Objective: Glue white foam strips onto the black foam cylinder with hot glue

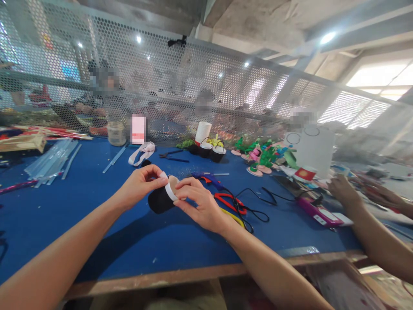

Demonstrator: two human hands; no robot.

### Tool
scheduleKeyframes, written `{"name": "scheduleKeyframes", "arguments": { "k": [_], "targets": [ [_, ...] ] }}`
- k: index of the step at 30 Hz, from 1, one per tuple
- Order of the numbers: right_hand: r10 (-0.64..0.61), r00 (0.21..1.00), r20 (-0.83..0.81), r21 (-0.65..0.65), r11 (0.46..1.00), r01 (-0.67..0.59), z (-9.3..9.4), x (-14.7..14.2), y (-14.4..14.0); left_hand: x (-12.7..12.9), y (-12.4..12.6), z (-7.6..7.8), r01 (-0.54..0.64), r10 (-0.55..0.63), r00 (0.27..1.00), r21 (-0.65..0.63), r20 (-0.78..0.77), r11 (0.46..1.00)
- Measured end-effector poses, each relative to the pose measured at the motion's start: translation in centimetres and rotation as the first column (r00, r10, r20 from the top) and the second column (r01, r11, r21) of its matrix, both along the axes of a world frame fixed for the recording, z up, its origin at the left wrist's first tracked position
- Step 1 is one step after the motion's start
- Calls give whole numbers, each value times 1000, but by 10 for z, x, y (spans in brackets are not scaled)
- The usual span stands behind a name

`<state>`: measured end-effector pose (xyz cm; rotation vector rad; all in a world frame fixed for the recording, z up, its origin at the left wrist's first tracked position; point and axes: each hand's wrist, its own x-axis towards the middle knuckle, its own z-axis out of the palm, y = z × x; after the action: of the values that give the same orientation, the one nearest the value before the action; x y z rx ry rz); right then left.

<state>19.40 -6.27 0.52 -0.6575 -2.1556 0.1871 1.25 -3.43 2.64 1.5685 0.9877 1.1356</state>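
A small black cup point(158, 201) is tilted above the blue table, with a white band point(170, 190) around its rim and its open mouth facing up and right. My left hand point(146, 181) pinches the loose end of a white strip point(163, 175) at the rim's upper left. My right hand point(199, 201) grips the rim from the right, fingers over the mouth and thumb beneath. Just behind my right hand lies a blue glue gun point(211, 181). Red-handled scissors point(229, 203) and a yellow handle point(235, 217) rest beside my right wrist, with a black cord over them.
Clear glue sticks point(53, 162) are spread at left. Behind the cup are pliers point(176, 156), a white ribbon loop point(142, 154), white-rimmed black cups point(218, 153) and craft flowers point(266, 158). A purple power strip point(316, 212) lies near another person's arm point(371, 224). Perforated metal screen point(167, 86) stands behind.
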Motion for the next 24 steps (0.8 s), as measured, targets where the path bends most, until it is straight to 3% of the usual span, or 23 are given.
{"name": "scheduleKeyframes", "arguments": {
  "k": [5,8,11,13,18,24],
  "targets": [
    [34,999,7,28,999,-35,1,0,-2,-5,2,-4,140,-134,989,-122,58,983],
    [50,999,16,47,998,-51,2,0,-3,-5,0,-6,300,-271,953,-276,139,913],
    [61,998,12,46,997,-62,2,0,-3,-3,-3,-9,380,-321,921,-336,219,862],
    [60,998,-8,29,998,-60,2,0,-3,-1,-3,-11,368,-303,924,-334,232,868],
    [36,996,-76,-47,998,-40,0,2,1,1,0,-16,225,-195,969,-220,153,949],
    [23,993,-115,-138,990,-39,-2,2,3,0,1,-15,180,-180,984,-168,15,969]
  ]
}}
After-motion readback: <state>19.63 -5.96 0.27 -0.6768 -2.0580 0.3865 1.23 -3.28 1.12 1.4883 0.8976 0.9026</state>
